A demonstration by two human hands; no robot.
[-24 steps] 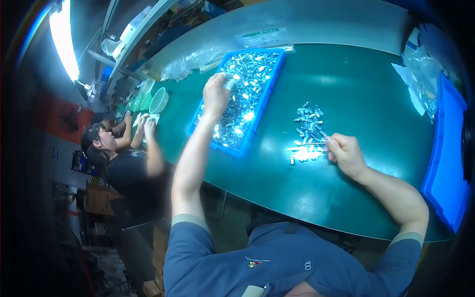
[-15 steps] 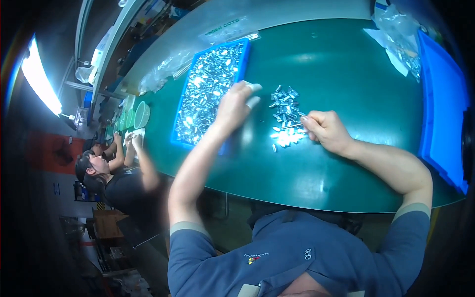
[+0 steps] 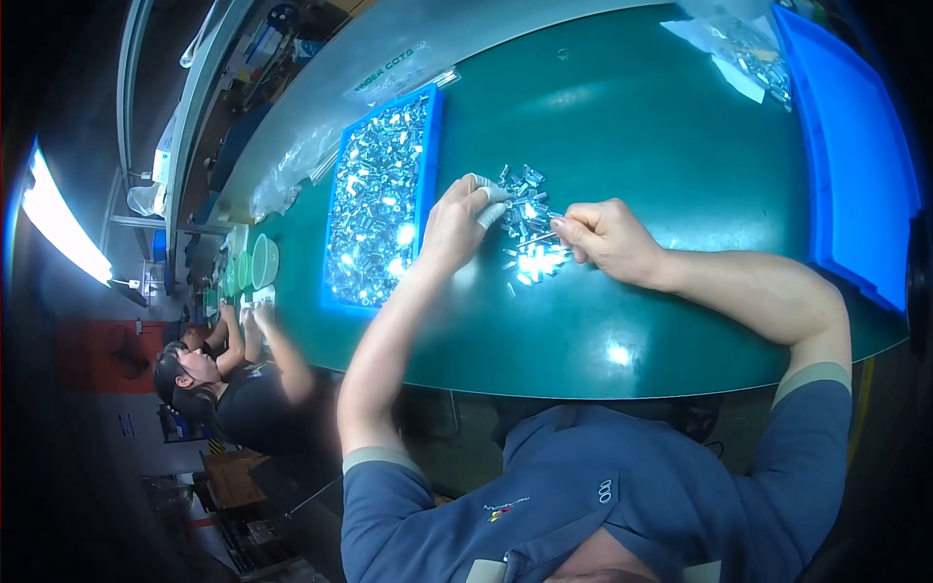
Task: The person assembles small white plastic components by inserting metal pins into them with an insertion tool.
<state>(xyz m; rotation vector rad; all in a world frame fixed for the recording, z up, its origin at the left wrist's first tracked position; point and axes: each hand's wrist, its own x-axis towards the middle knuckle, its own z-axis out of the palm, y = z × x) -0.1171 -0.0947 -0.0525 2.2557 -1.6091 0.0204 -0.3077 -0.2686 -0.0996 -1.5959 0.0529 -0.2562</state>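
A loose heap of small shiny metal parts [image 3: 530, 209] lies on the green table. My left hand [image 3: 457, 225], with pale finger cots on its fingertips, is at the heap's left edge. Its thumb and forefinger are drawn together there; whatever is between them is too small to make out. From the right, my right hand [image 3: 614, 245] grips a thin metal rod-like tool [image 3: 536, 239], whose tip points left across the parts. Left of my left hand stands a blue tray [image 3: 433, 146] full of the same sort of metal parts.
At the right edge stands a large blue bin or lid [image 3: 850, 146]. A clear plastic bag with metal parts [image 3: 763, 68] lies at the far right. Green bowls [image 3: 263, 262] stand at the far left, where another person [image 3: 243, 389] works. Plastic bags [image 3: 282, 185] lie behind the tray.
My left hand has come down from beside the tray to the heap, and its spread fingers have drawn together. The right hand keeps its grip on the tool. The whole view has shifted slightly.
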